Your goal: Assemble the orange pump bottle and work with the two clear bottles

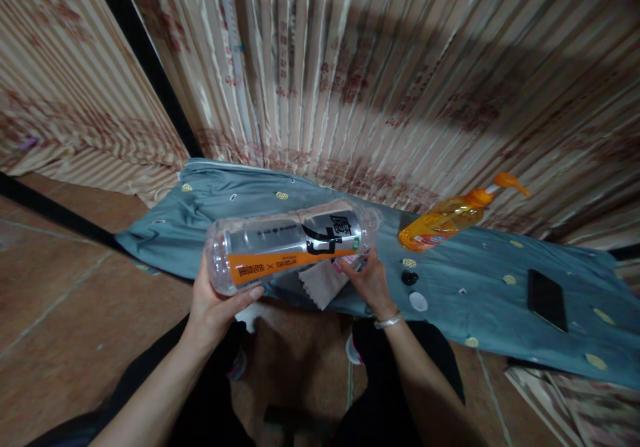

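A large clear plastic bottle [280, 241] with a silver, black and orange label lies sideways in the air, its base to the left and its neck to the right. My left hand [213, 310] is wrapped round the base end from below, thumb along the underside. Near the neck, my right hand [373, 280] has its fingers closed at the bottle's lower side. Beside those fingers a small pink-and-white item and a pale cloth with a scalloped edge [325, 283] show under the bottle; which of these the fingers grip is partly hidden.
On the blue-green cloth-covered surface [495, 293] stand an orange pump bottle [445, 221], a small black object [410, 278], a white round disc [419, 301] and a black phone [547, 300]. Striped curtains [320, 67] hang behind; a black pole [145, 60] slants at the left.
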{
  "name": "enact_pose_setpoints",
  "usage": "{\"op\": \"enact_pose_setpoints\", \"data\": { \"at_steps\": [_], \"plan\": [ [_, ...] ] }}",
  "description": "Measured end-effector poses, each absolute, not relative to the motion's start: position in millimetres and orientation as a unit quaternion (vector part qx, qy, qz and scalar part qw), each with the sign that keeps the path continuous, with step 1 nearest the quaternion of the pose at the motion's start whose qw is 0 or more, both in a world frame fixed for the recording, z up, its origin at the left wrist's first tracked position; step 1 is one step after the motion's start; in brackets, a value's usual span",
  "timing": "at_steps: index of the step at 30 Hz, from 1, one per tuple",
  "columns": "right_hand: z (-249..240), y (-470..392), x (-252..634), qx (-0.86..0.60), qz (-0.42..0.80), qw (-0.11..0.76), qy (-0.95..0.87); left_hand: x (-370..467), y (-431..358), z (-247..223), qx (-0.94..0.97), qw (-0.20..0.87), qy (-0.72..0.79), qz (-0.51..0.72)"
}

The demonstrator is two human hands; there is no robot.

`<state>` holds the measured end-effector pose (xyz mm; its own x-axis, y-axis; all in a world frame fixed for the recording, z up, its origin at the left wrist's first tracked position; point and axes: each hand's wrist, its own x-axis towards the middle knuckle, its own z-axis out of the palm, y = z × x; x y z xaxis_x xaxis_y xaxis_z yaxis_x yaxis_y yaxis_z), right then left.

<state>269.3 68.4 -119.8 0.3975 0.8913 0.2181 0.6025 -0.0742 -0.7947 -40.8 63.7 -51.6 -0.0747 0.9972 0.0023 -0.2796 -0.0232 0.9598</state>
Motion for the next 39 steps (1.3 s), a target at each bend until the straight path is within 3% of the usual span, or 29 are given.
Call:
{"op": "enact_pose_setpoints", "data": {
  "at_steps": [39],
  "plan": [
    [-116.9, 68.6, 269.3, -0.717, 0.173, 0.428, -0.522, -44.7, 64.8, -57.9, 0.411, 0.536, 0.433, 0.597]
  ]
}}
